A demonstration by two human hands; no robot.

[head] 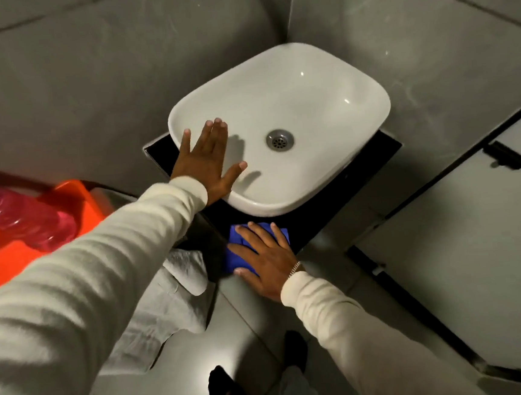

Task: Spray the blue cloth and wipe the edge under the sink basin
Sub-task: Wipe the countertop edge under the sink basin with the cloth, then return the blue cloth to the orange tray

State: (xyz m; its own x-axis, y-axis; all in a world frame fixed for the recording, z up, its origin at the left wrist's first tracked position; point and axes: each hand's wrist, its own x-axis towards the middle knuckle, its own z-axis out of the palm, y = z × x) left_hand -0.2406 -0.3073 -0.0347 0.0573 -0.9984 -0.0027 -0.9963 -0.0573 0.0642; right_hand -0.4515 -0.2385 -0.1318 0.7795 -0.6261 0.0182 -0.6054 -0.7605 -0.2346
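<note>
The white sink basin (308, 105) sat in the upper middle of the frame on a black counter (376, 162), in the corner where two grey walls met. The left hand (208, 161) lay flat and open, fingers spread, on the basin's left rim. Below it, at the middle of the frame, the right hand (264, 256) pressed flat with fingers spread on the blue cloth (241, 249), which lay against the counter's front edge just under the basin's lower rim. The edge ran on bare toward the right of the cloth. At the left of the frame a pink bottle (18, 218) lay in an orange tray (3, 260), well apart from the cloth. A white rag (178, 286) hung beside the counter's left corner. Grey floor tiles (234, 341) lay open below.
</note>
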